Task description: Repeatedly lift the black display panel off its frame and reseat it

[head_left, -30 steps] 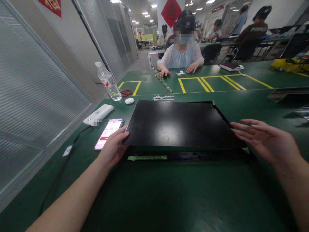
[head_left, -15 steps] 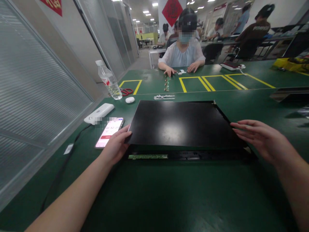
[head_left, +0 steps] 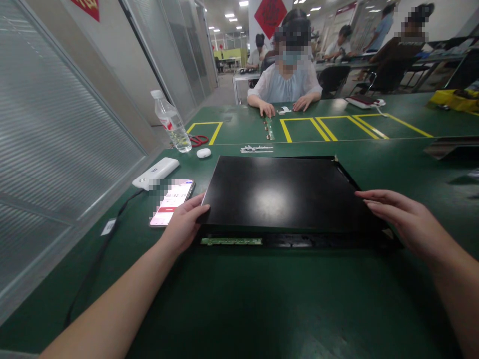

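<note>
A large black display panel lies flat on the green table, slightly raised over a black frame with a green circuit strip along its near edge. My left hand grips the panel's near left corner, thumb on top. My right hand rests against the panel's near right edge with its fingers stretched out and together.
A phone with a lit screen, a white power strip, a water bottle, red scissors and a white earbud case lie at the left. A person sits across the table handling a circuit strip.
My right hand has come in from the air to the panel's right edge. The person opposite has turned their circuit strip to point toward me.
</note>
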Motion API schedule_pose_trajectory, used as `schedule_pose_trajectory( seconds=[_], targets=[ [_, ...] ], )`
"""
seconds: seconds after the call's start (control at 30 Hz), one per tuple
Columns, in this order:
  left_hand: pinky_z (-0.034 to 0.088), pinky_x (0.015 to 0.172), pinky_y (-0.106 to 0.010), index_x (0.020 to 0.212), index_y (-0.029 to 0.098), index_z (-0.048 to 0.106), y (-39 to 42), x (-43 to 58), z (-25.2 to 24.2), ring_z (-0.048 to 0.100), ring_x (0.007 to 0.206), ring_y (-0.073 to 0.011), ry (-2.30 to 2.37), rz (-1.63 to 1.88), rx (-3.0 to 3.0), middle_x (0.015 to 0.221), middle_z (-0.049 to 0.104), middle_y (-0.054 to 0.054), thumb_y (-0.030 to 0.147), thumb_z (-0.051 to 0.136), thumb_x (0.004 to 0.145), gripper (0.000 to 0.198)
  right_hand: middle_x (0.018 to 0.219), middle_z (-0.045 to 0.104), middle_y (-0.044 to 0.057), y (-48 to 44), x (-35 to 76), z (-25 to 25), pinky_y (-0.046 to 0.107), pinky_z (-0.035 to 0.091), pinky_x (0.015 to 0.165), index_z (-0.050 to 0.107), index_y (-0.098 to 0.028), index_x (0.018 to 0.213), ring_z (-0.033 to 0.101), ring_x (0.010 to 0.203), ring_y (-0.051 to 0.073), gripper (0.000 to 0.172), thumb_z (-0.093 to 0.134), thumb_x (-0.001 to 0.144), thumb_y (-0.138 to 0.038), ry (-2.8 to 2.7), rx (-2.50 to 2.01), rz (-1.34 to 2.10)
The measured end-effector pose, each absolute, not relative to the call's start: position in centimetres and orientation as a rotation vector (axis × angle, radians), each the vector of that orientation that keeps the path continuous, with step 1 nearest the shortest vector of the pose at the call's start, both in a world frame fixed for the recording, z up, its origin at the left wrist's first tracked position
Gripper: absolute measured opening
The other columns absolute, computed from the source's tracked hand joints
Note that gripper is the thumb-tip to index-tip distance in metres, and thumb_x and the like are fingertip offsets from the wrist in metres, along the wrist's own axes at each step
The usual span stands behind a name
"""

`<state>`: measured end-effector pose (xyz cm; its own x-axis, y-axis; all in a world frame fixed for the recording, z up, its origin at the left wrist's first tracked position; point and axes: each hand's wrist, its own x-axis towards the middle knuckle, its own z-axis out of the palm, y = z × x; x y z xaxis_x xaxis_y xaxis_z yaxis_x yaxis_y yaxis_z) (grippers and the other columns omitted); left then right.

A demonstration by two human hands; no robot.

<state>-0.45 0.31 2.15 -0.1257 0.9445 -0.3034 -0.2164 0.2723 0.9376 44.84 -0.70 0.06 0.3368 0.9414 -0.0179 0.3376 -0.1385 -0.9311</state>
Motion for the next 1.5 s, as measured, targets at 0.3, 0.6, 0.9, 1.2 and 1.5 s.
schedule_pose_trajectory(
  seconds=[0.3,0.6,0.9,1.2,1.5],
  targets=[
    [0.066,0.074,-0.033,0.112,0.015,0.081,0.2,-0.5,2.3,0.080,0.099,-0.0306,1.271,1.172,0.771,0.104,0.084,-0.012,0.010,0.082,0.070,0.042,0.113,0.079,0.004,-0.8,45.2,0.2,0.052,0.047,0.111,0.081,-0.031,0.093,0.067,0.117,0.034,0.042,0.081,0.057,-0.054,-1.121,-1.694,0.776],
    [0.065,0.082,-0.036,0.114,0.015,0.081,0.2,-0.6,1.8,0.078,0.105,-0.0320,1.234,1.175,0.833,0.107,0.084,-0.012,0.011,0.085,0.066,0.048,0.107,0.080,0.006,-0.7,45.0,-0.1,0.055,0.050,0.109,0.082,-0.031,0.092,0.071,0.113,0.036,0.046,0.084,0.055,-0.058,-1.174,-1.671,0.798],
    [0.063,0.070,-0.032,0.100,0.016,0.084,0.1,-0.5,2.0,0.080,0.085,-0.0269,1.245,1.176,0.840,0.101,0.085,-0.009,0.014,0.088,0.060,0.040,0.100,0.080,0.006,-0.9,44.7,1.2,0.051,0.057,0.094,0.082,-0.028,0.088,0.072,0.094,0.032,0.041,0.078,0.053,-0.049,-1.122,-1.747,0.604],
    [0.060,0.062,-0.027,0.093,0.017,0.084,0.1,-0.3,2.1,0.079,0.076,-0.0223,1.257,1.200,0.799,0.094,0.085,-0.007,0.012,0.087,0.061,0.032,0.087,0.075,0.007,0.8,48.0,-1.3,0.045,0.052,0.062,0.082,-0.030,0.093,0.065,0.064,0.027,0.044,0.066,0.062,-0.056,-1.446,-2.180,0.356],
    [0.058,0.060,-0.026,0.096,0.015,0.083,0.1,-0.2,2.3,0.079,0.085,-0.0260,1.277,1.145,0.833,0.098,0.085,-0.008,0.012,0.086,0.055,0.041,0.107,0.079,0.010,1.0,48.8,-3.2,0.047,0.060,0.080,0.083,-0.027,0.102,0.073,0.092,0.033,0.048,0.052,0.077,-0.056,-1.797,-2.279,0.007]
  ],
)
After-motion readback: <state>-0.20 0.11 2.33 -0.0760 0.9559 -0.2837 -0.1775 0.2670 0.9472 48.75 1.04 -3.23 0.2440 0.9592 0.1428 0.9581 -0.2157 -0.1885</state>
